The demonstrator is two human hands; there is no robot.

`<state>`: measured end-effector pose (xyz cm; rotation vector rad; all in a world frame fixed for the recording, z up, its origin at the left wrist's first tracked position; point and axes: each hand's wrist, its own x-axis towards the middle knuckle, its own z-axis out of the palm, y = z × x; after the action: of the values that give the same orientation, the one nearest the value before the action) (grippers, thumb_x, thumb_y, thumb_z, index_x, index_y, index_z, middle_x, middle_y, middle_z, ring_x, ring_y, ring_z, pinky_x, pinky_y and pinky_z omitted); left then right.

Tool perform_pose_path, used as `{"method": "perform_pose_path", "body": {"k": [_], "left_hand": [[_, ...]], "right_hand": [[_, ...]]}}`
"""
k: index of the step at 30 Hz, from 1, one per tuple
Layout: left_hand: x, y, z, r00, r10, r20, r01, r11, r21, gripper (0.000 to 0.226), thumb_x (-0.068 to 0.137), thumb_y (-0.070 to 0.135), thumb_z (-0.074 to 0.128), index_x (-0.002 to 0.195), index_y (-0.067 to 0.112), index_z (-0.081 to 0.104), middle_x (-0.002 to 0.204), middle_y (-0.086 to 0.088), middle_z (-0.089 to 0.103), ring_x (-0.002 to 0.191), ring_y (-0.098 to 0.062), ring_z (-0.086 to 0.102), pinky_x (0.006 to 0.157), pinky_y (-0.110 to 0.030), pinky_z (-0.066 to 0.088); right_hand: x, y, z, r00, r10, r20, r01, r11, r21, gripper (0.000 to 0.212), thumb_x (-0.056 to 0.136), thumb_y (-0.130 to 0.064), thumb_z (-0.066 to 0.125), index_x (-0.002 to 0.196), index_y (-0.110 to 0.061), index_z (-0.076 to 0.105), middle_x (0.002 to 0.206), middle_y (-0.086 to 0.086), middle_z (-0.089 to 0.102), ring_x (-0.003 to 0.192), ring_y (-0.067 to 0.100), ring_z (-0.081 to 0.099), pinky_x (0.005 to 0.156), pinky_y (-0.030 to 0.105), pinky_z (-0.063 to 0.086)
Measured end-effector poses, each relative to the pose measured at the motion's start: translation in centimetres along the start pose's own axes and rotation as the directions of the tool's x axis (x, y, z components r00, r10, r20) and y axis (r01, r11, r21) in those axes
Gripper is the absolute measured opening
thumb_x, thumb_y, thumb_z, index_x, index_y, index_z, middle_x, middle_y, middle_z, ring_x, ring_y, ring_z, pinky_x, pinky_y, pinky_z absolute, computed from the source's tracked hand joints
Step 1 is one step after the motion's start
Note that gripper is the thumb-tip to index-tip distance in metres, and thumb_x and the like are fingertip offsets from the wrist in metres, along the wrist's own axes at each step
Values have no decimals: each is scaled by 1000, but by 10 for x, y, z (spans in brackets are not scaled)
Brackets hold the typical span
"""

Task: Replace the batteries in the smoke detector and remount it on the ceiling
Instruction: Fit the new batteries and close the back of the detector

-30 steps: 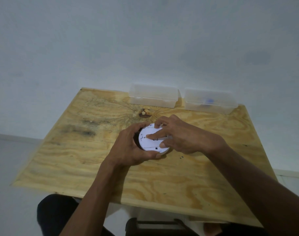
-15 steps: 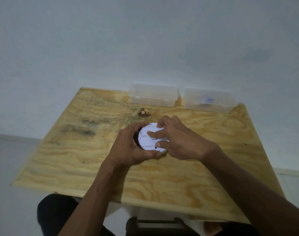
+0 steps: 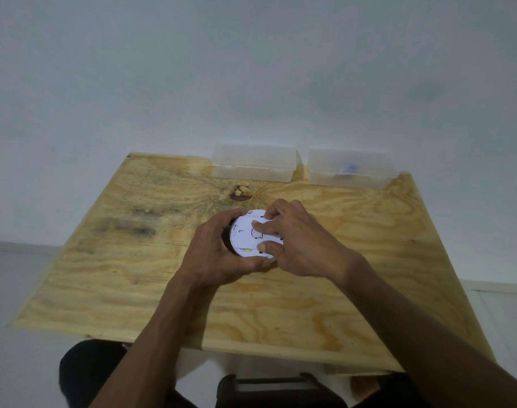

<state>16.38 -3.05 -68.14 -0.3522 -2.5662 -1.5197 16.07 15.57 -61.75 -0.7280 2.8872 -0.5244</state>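
Observation:
A round white smoke detector (image 3: pixel 245 237) rests at the middle of the plywood table (image 3: pixel 354 290), its flat back side facing up. My left hand (image 3: pixel 219 251) wraps around its left and near rim. My right hand (image 3: pixel 298 242) lies over its right side, with fingertips pressed on the white back plate and the thumb at the near edge. The detector's right part and its underside are hidden by my hands.
Two clear plastic boxes stand at the table's far edge: the left box (image 3: pixel 254 166) looks empty and the right box (image 3: pixel 351 169) holds something blue. A dark knot (image 3: pixel 239 193) marks the wood behind the detector. A white wall rises behind the table.
My right hand has shifted a little on the back plate, fingers curling further over the detector's far rim. The left hand keeps its hold and the detector stays in place.

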Motion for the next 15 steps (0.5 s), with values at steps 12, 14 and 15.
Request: {"method": "perform_pose_path", "body": {"k": [12,14,15], "left_hand": [[-11,-1,-14,991,-7,134,26,990,-136,83,62,27,98,132,26,54,127,9,70,114,-14,70,92,-40,60],[-13,-1,-16,989,-18,145,39,989,-146,85,62,32,95,134,18,51,130,5,69,116,-15,69,96,-39,58],[-14,1,-16,990,-24,140,44,989,-143,87,61,35,93,134,16,51,130,5,68,117,-13,68,96,-37,58]], "right_hand": [[-9,9,17,996,10,-91,2,992,125,35,99,-30,54,132,-23,61,138,-1,45,123,24,33,99,31,35],[-11,10,18,993,8,-119,8,991,131,35,98,-29,55,131,-21,62,140,1,48,123,25,35,99,33,36],[-12,10,20,991,6,-134,11,992,122,35,98,-29,55,131,-20,63,142,3,50,123,26,37,99,34,38]]}}
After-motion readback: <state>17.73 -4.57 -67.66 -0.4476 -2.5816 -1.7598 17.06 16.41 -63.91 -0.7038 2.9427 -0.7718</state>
